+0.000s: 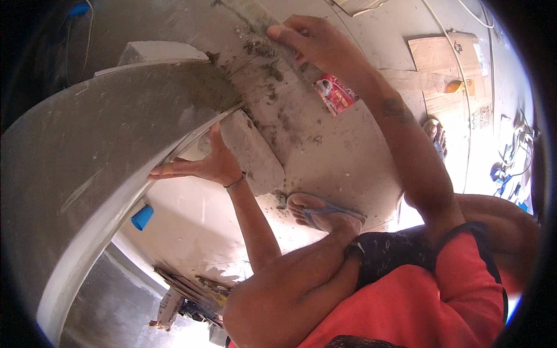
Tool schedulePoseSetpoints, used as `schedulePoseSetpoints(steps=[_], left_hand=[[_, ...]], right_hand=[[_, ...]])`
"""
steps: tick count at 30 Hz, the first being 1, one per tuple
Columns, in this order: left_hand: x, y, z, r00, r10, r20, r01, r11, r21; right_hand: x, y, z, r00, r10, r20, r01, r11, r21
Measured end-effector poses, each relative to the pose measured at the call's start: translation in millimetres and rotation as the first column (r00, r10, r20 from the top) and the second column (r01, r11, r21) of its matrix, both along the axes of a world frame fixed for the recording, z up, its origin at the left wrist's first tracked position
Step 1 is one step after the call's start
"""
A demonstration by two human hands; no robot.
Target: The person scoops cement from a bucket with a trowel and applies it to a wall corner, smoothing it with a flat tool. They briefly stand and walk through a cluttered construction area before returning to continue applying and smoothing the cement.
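Note:
My left hand (203,165) has its thumb and fingers spread, resting against the lower edge of a large grey slab (116,110) that fills the left side. A bracelet circles that wrist. Farther off, my right hand (307,37) is over the floor, its fingers curled; whatever it grips is hidden. Below it runs a rough streak of wet-looking grey mortar (261,75), up to the slab's far end. A pale block (249,151) lies beside my left hand, and another pale block (156,51) stands behind the slab.
A red packet (335,94) lies under my right forearm. Flattened cardboard (458,81) and a cable (464,75) are at the right. There is a blue cup (142,217) below the slab's edge, and debris (185,301) lies at lower left. My sandalled foot (322,211) is on the floor.

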State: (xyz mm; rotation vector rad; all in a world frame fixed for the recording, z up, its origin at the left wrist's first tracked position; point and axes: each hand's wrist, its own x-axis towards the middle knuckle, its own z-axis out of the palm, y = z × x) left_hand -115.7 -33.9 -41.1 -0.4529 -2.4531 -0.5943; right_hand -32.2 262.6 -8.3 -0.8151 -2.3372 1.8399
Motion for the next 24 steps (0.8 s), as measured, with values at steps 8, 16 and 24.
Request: schedulePoseSetpoints(steps=[8,16,24], left_hand=[[2,4,8,0.997,0.070,0.013,-0.070,0.997,-0.036],[1,2,9,1.000,-0.005,-0.025,0.005,1.000,-0.011],[5,7,12,0.998,-0.002,0.059,-0.003,0.996,0.086]], right_hand=[[-17,-33,-3,0.949,0.235,0.212,-0.044,0.763,-0.645],[-65,-50,-25,0.890,0.047,0.454,0.309,0.669,-0.676],[-78,-57,-57,0.922,-0.007,0.386,0.322,0.566,-0.759]])
